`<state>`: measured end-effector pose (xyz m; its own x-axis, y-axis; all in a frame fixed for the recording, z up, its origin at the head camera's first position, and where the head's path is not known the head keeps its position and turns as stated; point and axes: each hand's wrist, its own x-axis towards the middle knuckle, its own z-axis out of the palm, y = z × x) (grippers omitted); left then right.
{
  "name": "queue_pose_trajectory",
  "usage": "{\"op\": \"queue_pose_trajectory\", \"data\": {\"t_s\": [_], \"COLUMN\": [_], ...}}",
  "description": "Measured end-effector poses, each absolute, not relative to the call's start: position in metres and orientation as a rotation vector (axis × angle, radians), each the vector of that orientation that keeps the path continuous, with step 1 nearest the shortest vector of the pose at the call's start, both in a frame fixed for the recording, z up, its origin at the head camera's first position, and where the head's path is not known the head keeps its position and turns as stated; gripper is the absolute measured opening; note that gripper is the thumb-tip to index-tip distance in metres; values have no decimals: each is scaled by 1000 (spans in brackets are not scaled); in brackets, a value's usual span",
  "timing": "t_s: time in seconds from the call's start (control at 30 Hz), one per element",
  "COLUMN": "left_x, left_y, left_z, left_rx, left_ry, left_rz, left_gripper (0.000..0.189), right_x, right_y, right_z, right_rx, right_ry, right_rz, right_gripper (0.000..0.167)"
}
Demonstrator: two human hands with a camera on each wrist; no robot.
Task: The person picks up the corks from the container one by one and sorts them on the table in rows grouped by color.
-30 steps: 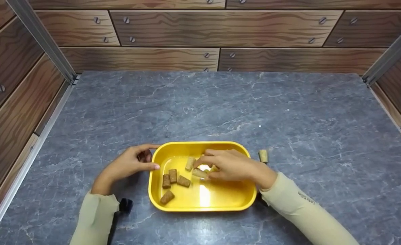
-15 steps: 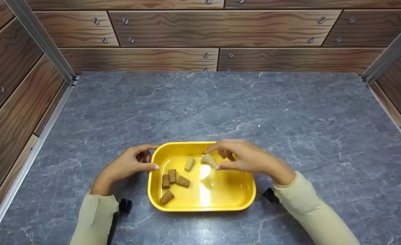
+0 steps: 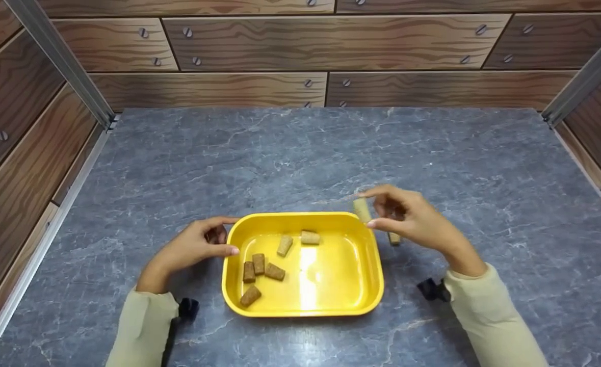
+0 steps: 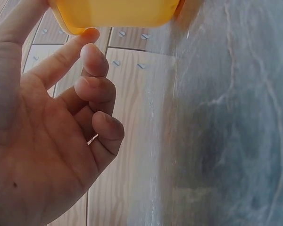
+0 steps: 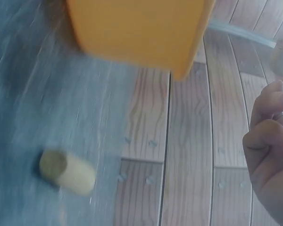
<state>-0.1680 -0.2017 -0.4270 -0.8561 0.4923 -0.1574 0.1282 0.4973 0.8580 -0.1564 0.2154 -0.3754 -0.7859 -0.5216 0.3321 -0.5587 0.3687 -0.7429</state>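
Observation:
My right hand (image 3: 407,214) pinches a pale cork (image 3: 361,210) between thumb and index finger, above the back right corner of a yellow plastic tray (image 3: 341,304). At the tray's left end, my left hand (image 3: 193,244) grips the rim, thumb on top and index finger against the back corner; its other fingers (image 4: 104,127) curl loosely. Inside the tray lie two pale corks, one (image 3: 284,245) left of the other (image 3: 310,237), and several brown corks (image 3: 258,264) toward the left. Another pale cork (image 5: 68,172) rests on the table, partly hidden below my right hand in the head view.
The grey marble-patterned table (image 3: 290,153) reaches back to a wood-print wall (image 3: 259,43). Metal posts (image 3: 66,61) stand at the back corners. Black wrist gear (image 3: 433,289) hangs by each sleeve.
My right hand has lifted a pale cork from the tray and carried it right and back, past the tray's rim. The left hand and the tray stay in place.

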Motion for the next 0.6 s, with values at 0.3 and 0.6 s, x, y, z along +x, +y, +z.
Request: {"op": "queue_pose_trajectory", "data": {"t_s": [0.3,0.6], "left_x": [-169,-169], "left_y": [-199,-203], "left_z": [-426,-431], "left_rx": [512,489], "left_ry": [2353,2342], "left_rz": [1307,1322], "left_gripper": [58,56], "right_x": [-151,-148], "right_y": [259,293], "right_z": [-387,-394], "right_rx": [745,507], "right_ry": [-2741,-2982], "right_rz": [1135,977], "right_gripper": [38,38]}}
